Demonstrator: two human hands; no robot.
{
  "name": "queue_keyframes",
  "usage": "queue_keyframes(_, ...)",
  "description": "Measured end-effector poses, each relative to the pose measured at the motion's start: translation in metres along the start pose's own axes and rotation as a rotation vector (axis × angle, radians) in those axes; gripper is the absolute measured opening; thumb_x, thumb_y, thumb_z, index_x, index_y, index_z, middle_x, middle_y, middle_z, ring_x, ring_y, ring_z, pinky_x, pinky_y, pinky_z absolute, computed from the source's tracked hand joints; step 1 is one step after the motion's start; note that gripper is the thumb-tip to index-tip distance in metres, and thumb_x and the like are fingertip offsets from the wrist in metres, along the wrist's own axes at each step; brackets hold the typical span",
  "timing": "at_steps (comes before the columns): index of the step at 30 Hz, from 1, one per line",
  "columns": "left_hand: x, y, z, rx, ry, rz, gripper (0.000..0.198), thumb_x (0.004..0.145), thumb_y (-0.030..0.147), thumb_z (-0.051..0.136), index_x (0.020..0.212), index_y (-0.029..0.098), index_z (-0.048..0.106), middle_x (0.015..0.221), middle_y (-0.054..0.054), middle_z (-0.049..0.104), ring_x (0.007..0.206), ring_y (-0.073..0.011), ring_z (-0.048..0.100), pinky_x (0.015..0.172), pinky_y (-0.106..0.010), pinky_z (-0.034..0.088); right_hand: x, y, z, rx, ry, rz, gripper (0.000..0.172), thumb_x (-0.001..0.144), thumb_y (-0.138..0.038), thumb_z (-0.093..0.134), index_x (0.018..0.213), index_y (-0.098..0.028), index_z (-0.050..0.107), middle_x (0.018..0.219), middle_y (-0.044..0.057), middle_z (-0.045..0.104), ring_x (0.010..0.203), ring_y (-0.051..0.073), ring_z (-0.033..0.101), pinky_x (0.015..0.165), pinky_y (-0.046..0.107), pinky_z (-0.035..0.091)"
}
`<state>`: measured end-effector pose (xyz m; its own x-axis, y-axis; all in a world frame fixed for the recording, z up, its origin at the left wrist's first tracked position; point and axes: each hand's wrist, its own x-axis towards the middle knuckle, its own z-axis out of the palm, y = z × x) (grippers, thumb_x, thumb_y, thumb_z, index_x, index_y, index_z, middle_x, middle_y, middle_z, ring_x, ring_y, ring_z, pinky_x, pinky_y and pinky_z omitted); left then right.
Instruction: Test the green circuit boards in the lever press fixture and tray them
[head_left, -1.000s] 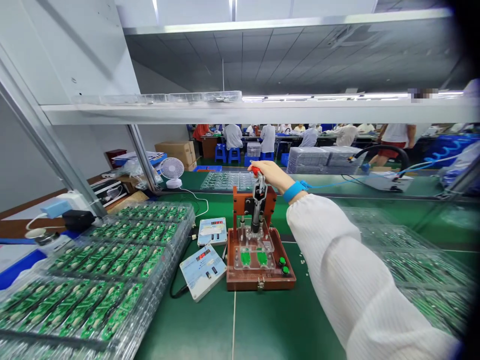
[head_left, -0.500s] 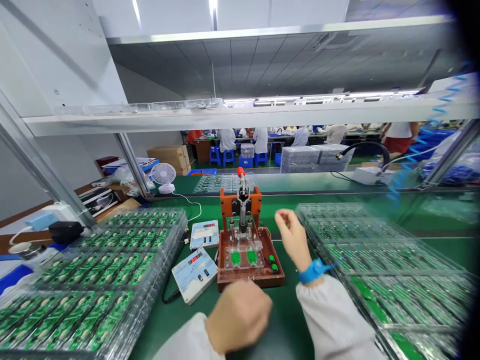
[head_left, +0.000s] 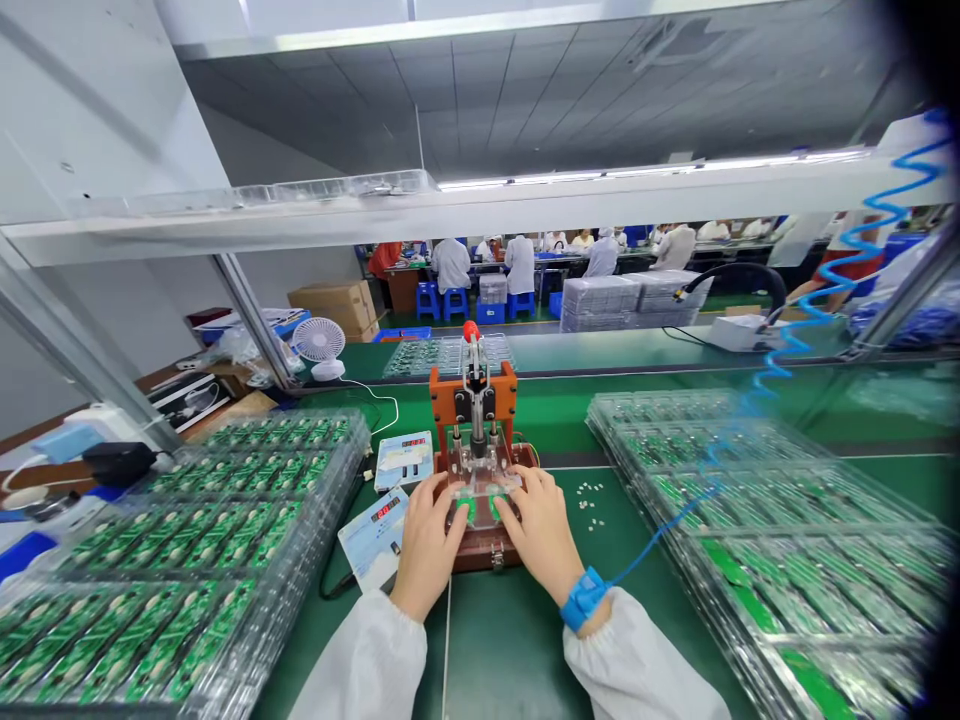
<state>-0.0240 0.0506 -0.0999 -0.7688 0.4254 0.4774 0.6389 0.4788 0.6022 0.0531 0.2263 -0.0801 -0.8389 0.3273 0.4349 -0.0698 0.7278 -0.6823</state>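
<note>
Where the orange press fixture (head_left: pixel 448 405) stands on the green bench (head_left: pixel 510 650), both hands rest at its front, one on each side. Two small green boards (head_left: pixel 466 508) lie side by side on its base. The left hand (head_left: pixel 427 545) has its thumb at the left board and its fingers bent over the base's left side; the right hand (head_left: pixel 546 525) matches it at the right board. Thumb and fingers are parted on each, but at this size I cannot tell whether they grip the boards or only touch them. A red knob (head_left: pixel 470 330) tops the raised lever above the frame, and a blue wrist strap (head_left: pixel 585 600) circles the right wrist. Two white meter boxes (head_left: pixel 403 460) with red digits sit just left of the fixture. Beyond them is the left tray stack (head_left: pixel 300 560); small white pieces (head_left: pixel 591 490) lie scattered between the fixture and the right tray stack (head_left: pixel 667 550).
</note>
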Motion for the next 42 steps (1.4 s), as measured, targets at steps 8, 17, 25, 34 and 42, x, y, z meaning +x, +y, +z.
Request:
queue_keyframes(8, -0.015, 0.005, -0.004, -0.202, 0.121, -0.142, 0.029, 0.092, 0.05, 0.063, 0.102, 0.024, 0.07, 0.1, -0.007, 0.072, 0.114, -0.0325, 0.059, 0.112, -0.062, 0.035, -0.011, 0.008, -0.017, 0.422, -0.203, 0.151, 0.029, 0.091, -0.039, 0.06, 0.108, -0.018, 0.07, 0.095, 0.006, 0.073, 0.08, 0.018, 0.068, 0.075, 0.031, 0.057)
queue_keyframes(17, -0.03, 0.016, -0.005, -0.164, 0.151, 0.128, 0.025, 0.097, 0.046, 0.062, 0.09, 0.022, 0.065, 0.09, -0.006, 0.071, 0.093, -0.0257, 0.068, 0.087, -0.041, 0.055, -0.013, -0.006, -0.017, 0.652, -0.299, 0.249, 0.03, 0.079, -0.043, 0.067, 0.098, -0.02, 0.069, 0.088, 0.004, 0.074, 0.081, 0.018, 0.07, 0.075, 0.03, 0.056)
queue_keyframes(25, -0.032, 0.009, -0.011, -0.124, 0.204, 0.288, 0.018, 0.102, 0.032, 0.052, 0.114, 0.025, 0.064, 0.108, -0.004, 0.072, 0.111, -0.0228, 0.065, 0.094, -0.034, 0.053, -0.091, -0.045, -0.081, 0.478, -0.576, 0.103, 0.017, 0.078, -0.032, 0.064, 0.086, -0.032, 0.078, 0.083, -0.004, 0.072, 0.072, 0.013, 0.064, 0.072, 0.022, 0.051)
queue_keyframes(34, -0.037, 0.036, -0.016, -0.157, 0.144, 0.566, 0.024, 0.097, 0.011, 0.055, 0.112, 0.024, 0.067, 0.107, -0.006, 0.07, 0.106, -0.0207, 0.065, 0.091, -0.032, 0.054, -0.016, 0.067, -0.217, -0.105, -0.03, 0.296, 0.032, 0.086, -0.043, 0.052, 0.104, -0.02, 0.064, 0.086, 0.004, 0.068, 0.073, 0.019, 0.06, 0.071, 0.033, 0.048)
queue_keyframes(42, -0.035, 0.031, -0.014, -0.174, 0.144, 0.572, 0.024, 0.096, 0.009, 0.055, 0.111, 0.024, 0.067, 0.104, -0.005, 0.072, 0.104, -0.0207, 0.066, 0.088, -0.031, 0.057, -0.008, 0.133, -0.223, -0.178, -0.116, 0.35, 0.031, 0.081, -0.04, 0.059, 0.097, -0.018, 0.073, 0.063, -0.002, 0.06, 0.06, 0.016, 0.056, 0.059, 0.027, 0.043)
